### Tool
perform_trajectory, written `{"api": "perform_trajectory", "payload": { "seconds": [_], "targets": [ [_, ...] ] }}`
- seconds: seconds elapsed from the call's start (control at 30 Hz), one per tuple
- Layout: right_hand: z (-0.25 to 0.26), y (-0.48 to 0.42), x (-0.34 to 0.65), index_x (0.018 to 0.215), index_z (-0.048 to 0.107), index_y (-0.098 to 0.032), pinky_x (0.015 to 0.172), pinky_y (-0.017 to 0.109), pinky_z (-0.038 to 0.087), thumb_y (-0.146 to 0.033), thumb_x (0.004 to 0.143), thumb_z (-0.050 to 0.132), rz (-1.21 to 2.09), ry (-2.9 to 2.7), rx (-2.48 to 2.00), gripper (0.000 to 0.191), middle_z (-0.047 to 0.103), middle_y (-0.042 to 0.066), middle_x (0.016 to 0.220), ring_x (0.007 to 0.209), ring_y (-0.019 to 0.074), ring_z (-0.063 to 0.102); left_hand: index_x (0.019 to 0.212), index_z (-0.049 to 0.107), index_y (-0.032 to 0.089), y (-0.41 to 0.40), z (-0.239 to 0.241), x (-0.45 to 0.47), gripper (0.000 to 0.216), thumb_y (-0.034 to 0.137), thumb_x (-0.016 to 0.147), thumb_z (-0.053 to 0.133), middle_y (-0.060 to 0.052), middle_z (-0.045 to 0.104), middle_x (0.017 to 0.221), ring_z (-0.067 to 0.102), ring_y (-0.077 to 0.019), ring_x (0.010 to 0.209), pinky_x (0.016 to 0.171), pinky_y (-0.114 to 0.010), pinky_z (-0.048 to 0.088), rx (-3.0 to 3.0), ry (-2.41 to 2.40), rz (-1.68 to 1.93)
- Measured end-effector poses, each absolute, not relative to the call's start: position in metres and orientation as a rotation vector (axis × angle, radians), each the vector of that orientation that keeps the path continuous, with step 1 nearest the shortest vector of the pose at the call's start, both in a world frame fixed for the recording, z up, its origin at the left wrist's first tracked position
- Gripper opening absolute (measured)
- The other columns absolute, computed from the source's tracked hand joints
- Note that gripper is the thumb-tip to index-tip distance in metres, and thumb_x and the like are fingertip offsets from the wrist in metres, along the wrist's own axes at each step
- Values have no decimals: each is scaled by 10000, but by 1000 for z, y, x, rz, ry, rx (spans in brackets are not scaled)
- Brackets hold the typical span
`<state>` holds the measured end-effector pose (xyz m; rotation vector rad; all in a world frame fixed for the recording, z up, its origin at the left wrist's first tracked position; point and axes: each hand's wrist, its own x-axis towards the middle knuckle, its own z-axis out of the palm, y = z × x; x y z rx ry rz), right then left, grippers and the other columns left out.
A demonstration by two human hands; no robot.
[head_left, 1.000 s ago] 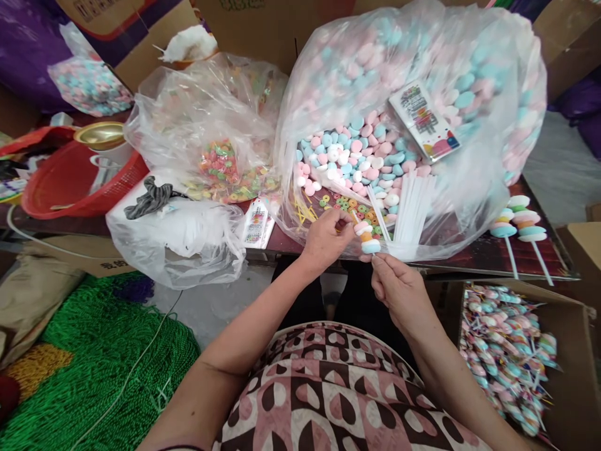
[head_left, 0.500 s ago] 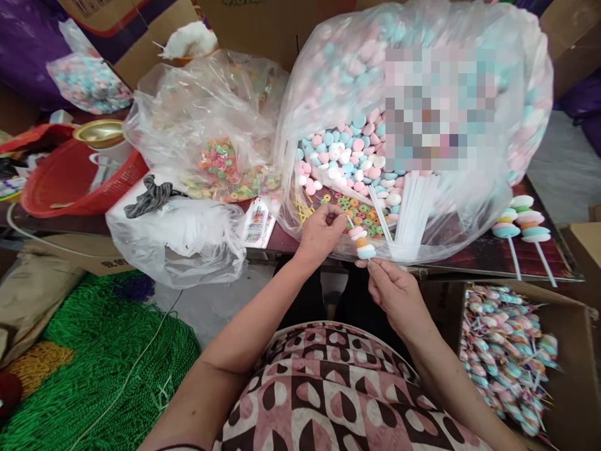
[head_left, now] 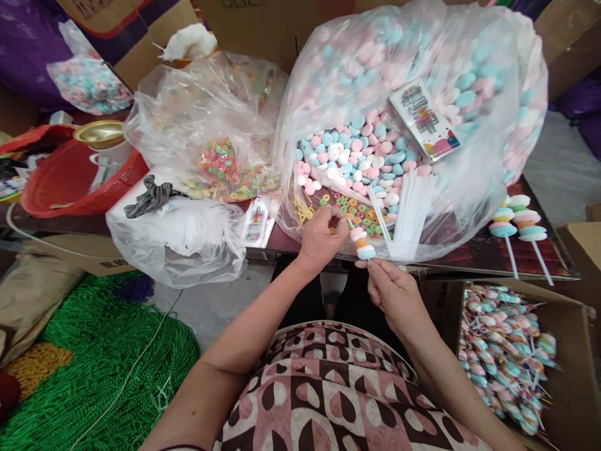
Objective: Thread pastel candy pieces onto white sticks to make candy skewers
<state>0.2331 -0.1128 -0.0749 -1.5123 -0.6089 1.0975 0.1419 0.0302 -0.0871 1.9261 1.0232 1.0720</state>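
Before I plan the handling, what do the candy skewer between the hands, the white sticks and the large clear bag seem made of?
Candy skewer: apparently matt, marshmallow-like confectionery, by its puffy pastel pieces; softness can't be confirmed.
White sticks: probably smooth plastic, being straight and evenly white; paper remains possible.
Large clear bag: thin, glossy plastic film, see-through with creases and highlights.

A pink-brown heart-print top (head_left: 328,394) is worn with black trousers (head_left: 305,302).

candy skewer (head_left: 360,243) | pink, white, orange and pale-blue pieces stacked on white stick (head_left: 350,223) | unwrapped | tilted, top leaning left | lower end pinched in right hand (head_left: 397,289), upper tip at left hand (head_left: 325,235)
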Motion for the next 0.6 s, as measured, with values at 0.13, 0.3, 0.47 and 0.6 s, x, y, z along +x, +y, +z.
{"api": "perform_trajectory", "payload": {
  "seconds": [0.13, 0.3, 0.47, 0.6],
  "targets": [
    [-72, -113, 232, 909, 699, -120, 391, 216, 161, -436, 864, 589, 1097, -592, -1499, 338, 364, -90, 404, 371, 56, 270, 779, 535, 201, 32, -89, 141, 56, 150, 792, 551, 5, 617, 773, 572, -114, 701, 720, -255, 469, 1909, 1029, 1106],
    [-71, -112, 228, 923, 700, -123, 370, 211, 147, -455, 856, 602, 1129, -561, -1493, 352, 360, -92, 401, 357, 52, 261, 774, 524, 201, 30, -92, 143, 84, 121, 786, 546, -2, 604, 772, 564, -118, 705, 706, -249, 468, 2075, 1003, 1209],
    [-72, -109, 229, 929, 696, -124, 367, 200, 158, -459, 853, 617, 1130, -522, -1447, 353, 351, -100, 397, 357, 45, 241, 782, 529, 201, 26, -93, 145, 109, 95, 779, 553, -15, 616, 796, 585, -136, 769, 742, -262, 473, 2236, 873, 1196],
    [-74, -108, 233, 960, 689, -127, 366, 196, 151, -470, 843, 635, 1127, -494, -1400, 366, 348, -104, 402, 358, 44, 229, 802, 572, 196, 30, -92, 142, 46, 153, 818, 577, -8, 634, 808, 583, -119, 744, 722, -251, 477, 2004, 791, 1069]
  ]
}}
